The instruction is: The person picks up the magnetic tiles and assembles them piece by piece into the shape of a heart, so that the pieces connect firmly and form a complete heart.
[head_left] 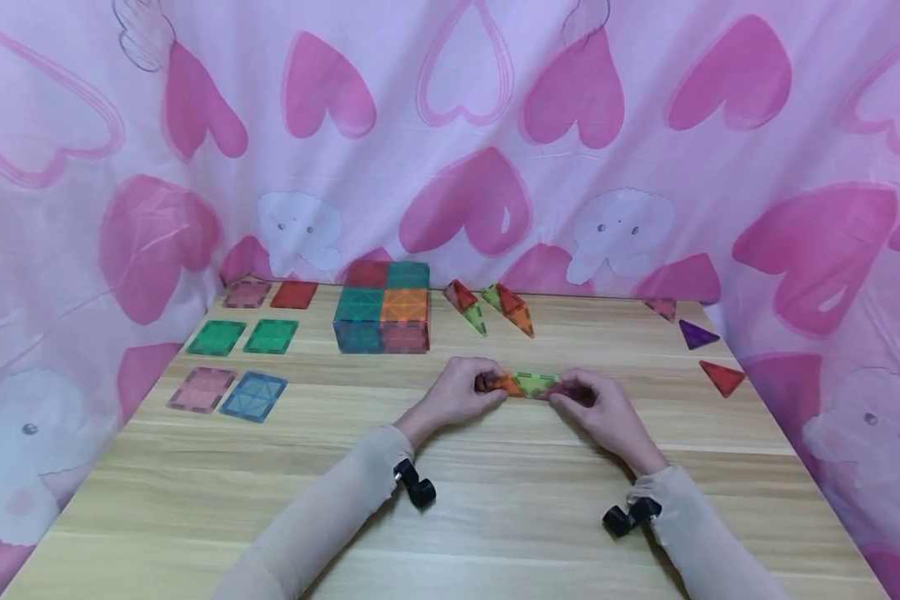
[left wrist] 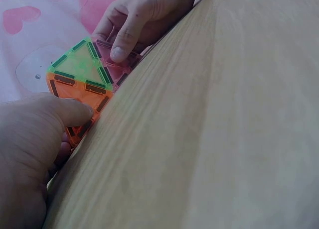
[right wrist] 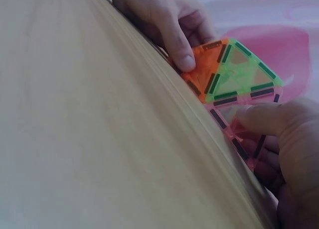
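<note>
Three translucent triangular magnetic tiles stand edge to edge in a row on the table. My left hand [head_left: 461, 392] pinches the orange tile [left wrist: 84, 97] at the left end, thumb on its near face. In the middle is the yellow-green tile [head_left: 536, 382], its point downward and no finger on it. At the right end my right hand [head_left: 596, 408] pinches the pink tile [right wrist: 230, 120] between thumb and fingers. Both wrist views show the green tile's edges meeting its two neighbours. The fingers behind the tiles are partly hidden.
A block of coloured square tiles [head_left: 382, 321] stands behind, left of centre. Joined triangle tiles [head_left: 508, 307] lie right of it. Square tiles, including a blue one [head_left: 253, 396], lie at left. Loose triangles, including a purple one [head_left: 697, 334], lie far right. Pink curtains [head_left: 465, 108] surround the table.
</note>
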`<state>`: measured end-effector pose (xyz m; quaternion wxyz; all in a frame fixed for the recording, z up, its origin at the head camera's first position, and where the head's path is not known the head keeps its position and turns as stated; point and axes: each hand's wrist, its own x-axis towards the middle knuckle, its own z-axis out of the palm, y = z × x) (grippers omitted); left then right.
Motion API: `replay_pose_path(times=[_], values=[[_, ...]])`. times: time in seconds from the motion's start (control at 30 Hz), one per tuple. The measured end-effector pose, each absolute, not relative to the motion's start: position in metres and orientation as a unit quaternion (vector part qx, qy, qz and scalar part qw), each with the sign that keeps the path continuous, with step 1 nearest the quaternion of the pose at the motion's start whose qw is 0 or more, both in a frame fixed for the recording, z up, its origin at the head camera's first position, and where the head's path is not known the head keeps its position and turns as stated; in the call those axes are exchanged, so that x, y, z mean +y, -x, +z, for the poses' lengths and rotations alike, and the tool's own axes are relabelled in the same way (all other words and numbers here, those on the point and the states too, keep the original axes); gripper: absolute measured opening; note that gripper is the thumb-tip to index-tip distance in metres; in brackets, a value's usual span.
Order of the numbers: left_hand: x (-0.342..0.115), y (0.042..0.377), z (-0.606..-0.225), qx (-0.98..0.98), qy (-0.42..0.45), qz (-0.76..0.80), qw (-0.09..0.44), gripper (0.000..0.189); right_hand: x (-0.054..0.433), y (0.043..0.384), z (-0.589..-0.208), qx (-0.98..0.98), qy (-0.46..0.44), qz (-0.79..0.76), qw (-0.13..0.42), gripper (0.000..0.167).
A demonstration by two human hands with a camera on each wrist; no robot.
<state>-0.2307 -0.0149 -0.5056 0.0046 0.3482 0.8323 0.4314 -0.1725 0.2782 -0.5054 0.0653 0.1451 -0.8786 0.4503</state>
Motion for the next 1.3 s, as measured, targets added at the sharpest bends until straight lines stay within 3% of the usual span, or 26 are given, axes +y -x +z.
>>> replay_pose_path(times=[0.3,0.63,0.93,1.3], values=[[-0.016,0.233,-0.509,0.812,-0.358,0.461,0.009,0.011,0.311,0.179,-0.506,-0.884,-0.131,0.442,0.072,0.014],[-0.016,0.234,-0.509,0.811,-0.361,0.46,0.01,0.01,0.364,0.178,-0.504,-0.903,0.007,0.391,0.175,0.027],[-0.016,0.235,-0.509,0.811,-0.362,0.46,0.006,0.008,0.358,0.188,-0.505,-0.894,0.044,0.387,0.222,0.031],[-0.012,0.233,-0.509,0.817,-0.349,0.459,0.013,0.009,0.343,0.212,-0.508,-0.902,0.048,0.369,0.221,0.025]])
